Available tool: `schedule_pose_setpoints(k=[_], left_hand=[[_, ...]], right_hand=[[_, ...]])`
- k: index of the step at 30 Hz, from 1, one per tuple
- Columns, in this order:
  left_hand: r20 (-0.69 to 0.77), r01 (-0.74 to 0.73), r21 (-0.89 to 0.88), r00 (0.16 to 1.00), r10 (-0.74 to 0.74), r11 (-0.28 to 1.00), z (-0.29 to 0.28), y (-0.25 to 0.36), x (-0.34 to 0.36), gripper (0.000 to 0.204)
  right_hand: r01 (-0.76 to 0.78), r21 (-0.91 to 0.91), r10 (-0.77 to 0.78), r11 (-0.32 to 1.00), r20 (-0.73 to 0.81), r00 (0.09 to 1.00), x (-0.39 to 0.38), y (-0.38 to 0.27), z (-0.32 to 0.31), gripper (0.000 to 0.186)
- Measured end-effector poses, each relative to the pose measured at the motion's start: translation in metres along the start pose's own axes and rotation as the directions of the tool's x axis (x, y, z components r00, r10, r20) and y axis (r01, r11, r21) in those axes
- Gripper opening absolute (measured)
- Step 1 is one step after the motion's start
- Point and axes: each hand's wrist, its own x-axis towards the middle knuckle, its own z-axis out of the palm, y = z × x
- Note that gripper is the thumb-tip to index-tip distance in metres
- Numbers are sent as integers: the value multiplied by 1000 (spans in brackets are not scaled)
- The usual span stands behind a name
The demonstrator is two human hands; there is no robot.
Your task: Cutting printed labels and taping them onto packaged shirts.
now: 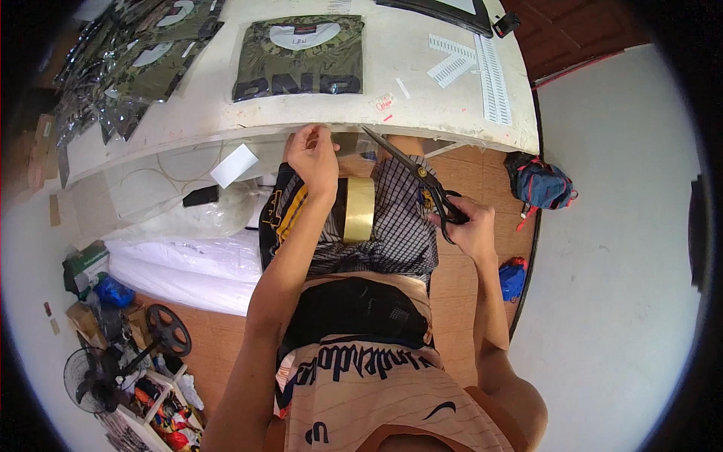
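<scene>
My right hand grips the black handles of a large pair of scissors. Their pointed blades slant up and left toward the table's front edge, over my lap. At that edge, my left hand is raised with its fingers curled in a pinch; whatever is between them, if anything, is too small to make out. A wide roll of gold tape rests on my lap between the two hands. On the white table, beyond my left hand, lies a folded camouflage shirt in a clear plastic bag.
Several bagged shirts are piled at the table's left. White label strips and a dark-framed object lie at its right. A phone sits below the edge. Backpack and fan stand on opposite sides.
</scene>
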Motion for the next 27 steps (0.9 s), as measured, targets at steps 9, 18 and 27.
schedule_pose_setpoints(k=[9, 18, 27], left_hand=[[99, -28, 103, 995, 17, 994, -33, -1, -6, 13], [210, -56, 131, 977, 27, 990, -56, -12, 2, 12], [319, 11, 178, 945, -68, 984, -48, -3, 5, 18]], right_hand=[[-12, 85, 10, 996, 22, 1000, -1, 4, -1, 38], [226, -187, -196, 956, 163, 967, 39, -21, -33, 48], [185, -315, -146, 931, 143, 979, 36, -37, -20, 54]])
